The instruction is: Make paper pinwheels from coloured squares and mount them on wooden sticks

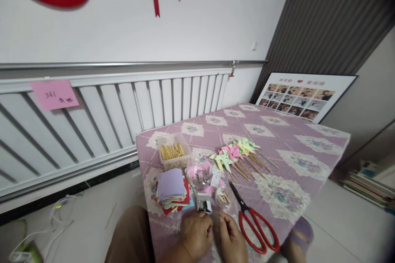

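Note:
My left hand (196, 234) and my right hand (232, 238) rest close together at the near edge of the purple patterned table (286, 148). Both have their fingers curled in. The left hand's fingertips touch a small silver and white device (204, 206). What the right hand's pinched fingers hold is too small to make out. Just beyond lie a stack of coloured paper squares (171, 189) and a pink heart-shaped dish of small metal pins (200, 176). Red-handled scissors (254, 222) lie to the right of my right hand.
A clear box of wooden sticks (173, 154) stands at the table's far left. Several paper pinwheels on sticks (237, 154) lie mid-table. A white radiator (108, 107) with a pink note lines the wall. A framed photo collage (302, 95) leans behind. Books (370, 189) lie on the floor.

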Available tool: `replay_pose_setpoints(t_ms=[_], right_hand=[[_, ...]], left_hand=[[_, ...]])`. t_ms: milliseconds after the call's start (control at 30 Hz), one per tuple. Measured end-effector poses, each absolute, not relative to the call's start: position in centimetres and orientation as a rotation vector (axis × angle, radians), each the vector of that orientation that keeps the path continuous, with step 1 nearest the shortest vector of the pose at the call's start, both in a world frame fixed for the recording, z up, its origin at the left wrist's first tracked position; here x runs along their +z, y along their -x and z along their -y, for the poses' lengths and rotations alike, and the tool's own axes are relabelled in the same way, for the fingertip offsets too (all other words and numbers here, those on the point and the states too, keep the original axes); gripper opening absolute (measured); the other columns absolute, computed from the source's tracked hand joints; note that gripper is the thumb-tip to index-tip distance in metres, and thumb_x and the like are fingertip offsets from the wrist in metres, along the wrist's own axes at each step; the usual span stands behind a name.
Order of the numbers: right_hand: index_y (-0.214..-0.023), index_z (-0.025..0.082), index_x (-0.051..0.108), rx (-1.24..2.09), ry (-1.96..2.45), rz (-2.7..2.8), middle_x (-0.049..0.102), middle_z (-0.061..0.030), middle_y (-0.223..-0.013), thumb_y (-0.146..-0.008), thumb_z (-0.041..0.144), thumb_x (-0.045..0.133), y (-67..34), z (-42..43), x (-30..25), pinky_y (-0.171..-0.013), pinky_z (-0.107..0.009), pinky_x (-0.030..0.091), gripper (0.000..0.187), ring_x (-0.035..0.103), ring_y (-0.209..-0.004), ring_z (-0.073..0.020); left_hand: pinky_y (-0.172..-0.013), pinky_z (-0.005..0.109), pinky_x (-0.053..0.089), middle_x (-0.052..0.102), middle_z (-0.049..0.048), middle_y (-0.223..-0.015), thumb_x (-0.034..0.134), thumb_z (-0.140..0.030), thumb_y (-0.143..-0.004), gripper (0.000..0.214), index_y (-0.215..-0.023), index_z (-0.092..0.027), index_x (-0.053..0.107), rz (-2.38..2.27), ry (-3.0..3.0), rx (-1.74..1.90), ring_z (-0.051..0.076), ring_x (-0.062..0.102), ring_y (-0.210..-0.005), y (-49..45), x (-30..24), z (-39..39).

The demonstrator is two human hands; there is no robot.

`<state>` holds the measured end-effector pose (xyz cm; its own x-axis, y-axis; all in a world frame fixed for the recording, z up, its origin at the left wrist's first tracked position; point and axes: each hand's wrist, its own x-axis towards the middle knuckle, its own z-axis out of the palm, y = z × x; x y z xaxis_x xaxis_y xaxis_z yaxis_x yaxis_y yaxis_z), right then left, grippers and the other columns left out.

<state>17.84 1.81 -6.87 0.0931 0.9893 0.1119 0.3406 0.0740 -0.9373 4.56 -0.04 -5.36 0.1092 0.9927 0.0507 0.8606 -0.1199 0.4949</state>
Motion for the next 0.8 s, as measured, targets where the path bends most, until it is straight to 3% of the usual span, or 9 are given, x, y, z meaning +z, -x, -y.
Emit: replay_pose_setpoints(t_ms=[300, 567, 800], right_hand=[[-0.086, 0.021, 0.069, 0.866, 1.387, 1.537, 0.073, -0.0079, -0.089, -0.08, 0.05, 0.051, -17.3, -2.1, -6.4, -0.074, -0.03, 0.054, 0.034, 0.067, -0.083, -0.0257], [-0.089, 0.022, 0.07, 0.855, 1.399, 1.54, 0.074, -0.0067, -0.091, -0.078, 0.051, 0.054, -16.9, -2.0, -6.5, -0.079, -0.03, 0.053, 0.034, 0.068, -0.086, -0.0265], [-0.089, 0.023, 0.07, 0.806, 1.429, 1.576, 0.074, -0.0063, -0.09, -0.08, 0.052, 0.052, -16.6, -2.1, -6.5, -0.078, -0.03, 0.053, 0.035, 0.068, -0.085, -0.0263]], left_hand=[[-0.076, 0.026, 0.043, 0.067, 0.0038, -0.086, 0.048, -0.009, -0.075, 0.022, -0.082, -0.021, 0.065, -1.643, -1.854, 0.934, 0.015, 0.059, -0.082, -3.6, -6.1, 1.0], [-0.076, 0.025, 0.044, 0.067, 0.0032, -0.084, 0.046, -0.016, -0.082, 0.018, -0.085, -0.017, 0.063, -1.692, -1.705, 1.356, 0.014, 0.058, -0.08, 4.1, 4.0, -2.8], [-0.073, 0.024, 0.046, 0.069, 0.0055, -0.093, 0.043, -0.015, -0.084, 0.026, -0.1, -0.013, 0.062, -1.986, -1.681, 1.059, 0.014, 0.061, -0.081, 12.2, 8.2, -12.2]])
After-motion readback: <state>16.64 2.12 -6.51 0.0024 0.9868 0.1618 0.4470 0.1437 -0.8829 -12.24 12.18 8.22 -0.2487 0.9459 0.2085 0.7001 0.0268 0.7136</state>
